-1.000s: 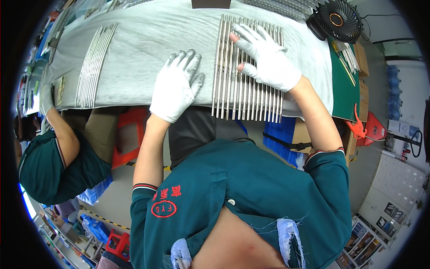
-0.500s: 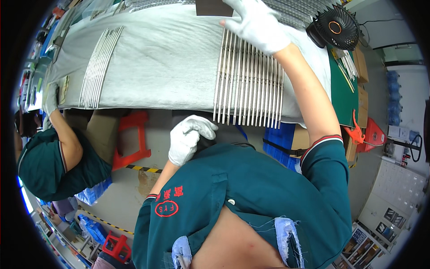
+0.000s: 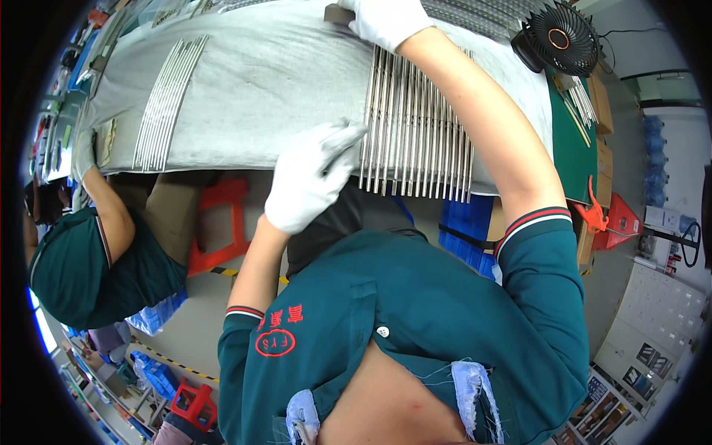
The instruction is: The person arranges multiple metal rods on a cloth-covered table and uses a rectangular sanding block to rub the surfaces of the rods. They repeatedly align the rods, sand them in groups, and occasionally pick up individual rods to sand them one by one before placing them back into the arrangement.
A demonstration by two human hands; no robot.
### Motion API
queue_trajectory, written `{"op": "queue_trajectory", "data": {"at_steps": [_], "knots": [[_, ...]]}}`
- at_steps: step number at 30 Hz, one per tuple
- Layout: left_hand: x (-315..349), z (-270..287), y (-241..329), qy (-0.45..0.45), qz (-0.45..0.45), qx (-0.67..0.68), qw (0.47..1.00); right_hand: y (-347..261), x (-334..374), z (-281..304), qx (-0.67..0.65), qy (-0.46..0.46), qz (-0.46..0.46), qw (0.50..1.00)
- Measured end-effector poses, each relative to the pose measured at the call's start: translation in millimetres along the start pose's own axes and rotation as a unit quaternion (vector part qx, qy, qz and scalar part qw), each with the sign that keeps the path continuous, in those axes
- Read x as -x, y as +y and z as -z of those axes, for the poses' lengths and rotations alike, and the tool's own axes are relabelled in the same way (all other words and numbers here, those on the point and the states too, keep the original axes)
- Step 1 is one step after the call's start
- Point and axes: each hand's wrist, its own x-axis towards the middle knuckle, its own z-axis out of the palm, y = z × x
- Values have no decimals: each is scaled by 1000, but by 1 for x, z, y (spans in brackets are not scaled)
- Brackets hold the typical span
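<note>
My right hand (image 3: 389, 18), in a white glove, reaches to the far side of the table. Its fingers close over the right part of a dark brown block (image 3: 339, 13), and the upper frame edge cuts off part of the hand. A row of slim metal rods (image 3: 415, 126) lies side by side on the white cloth, their near ends jutting past the table edge. My right forearm passes above their far right part. Left of the row hovers my left hand (image 3: 311, 174), also gloved, fingers bent together with no object visible in them. Its fingertips are beside the leftmost rod; contact is unclear.
Another bundle of thin rods (image 3: 169, 104) rests on the white cloth (image 3: 259, 81) farther left. A black fan (image 3: 556, 41) stands at the far right. On the left a co-worker (image 3: 104, 267) sits at the same table. A red stool (image 3: 222, 230) and blue crate (image 3: 463, 230) are below the edge.
My right hand has moved left from above the rods' far ends onto the dark block. My left hand has risen from below the table edge to beside the rods.
</note>
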Motion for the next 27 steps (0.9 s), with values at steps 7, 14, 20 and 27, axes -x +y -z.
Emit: {"op": "queue_trajectory", "data": {"at_steps": [7, 14, 20, 27], "knots": [[-41, -43, -12, -111, -69, -140, 982, 27, 118, 74, -76, 9, -24, 997], [-38, -38, -23, -146, -88, -203, 964, 43, 235, 62, -144, -41, -29, 988], [-22, -2, -4, -142, 6, -138, 980, 27, 227, 37, -122, -28, -94, 988], [37, -13, 41, -154, 91, 154, 972, 33, 220, 34, -210, -42, -128, 968]]}}
